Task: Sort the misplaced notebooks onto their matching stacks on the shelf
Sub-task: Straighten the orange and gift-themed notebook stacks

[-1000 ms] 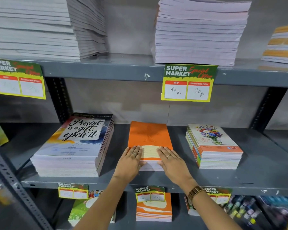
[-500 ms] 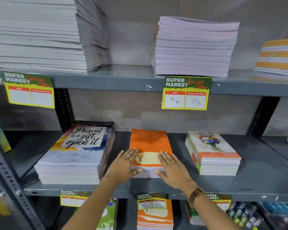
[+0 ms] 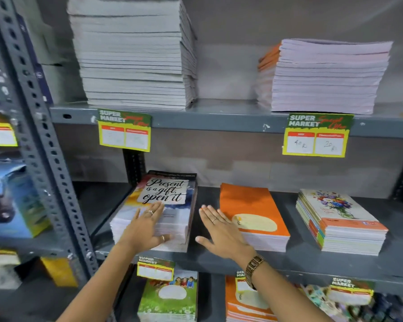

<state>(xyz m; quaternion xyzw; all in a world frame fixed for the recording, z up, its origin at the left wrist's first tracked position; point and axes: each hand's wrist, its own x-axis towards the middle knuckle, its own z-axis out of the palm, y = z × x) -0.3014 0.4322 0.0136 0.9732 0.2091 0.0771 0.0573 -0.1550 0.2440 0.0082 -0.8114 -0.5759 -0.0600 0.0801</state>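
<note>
left hand (image 3: 144, 226) flat, fingers spread, on the quote stack (image 3: 163, 205); right hand (image 3: 221, 231) spread, grasping nothing, beside the orange stack (image 3: 249, 205)

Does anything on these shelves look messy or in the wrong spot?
Mostly tidy. The floral-cover stack on the middle shelf shows mixed spine colours and uneven edges, so its notebooks may not all match. A dark-edged book pokes out behind the top of the "Present is a gift" stack.
</note>
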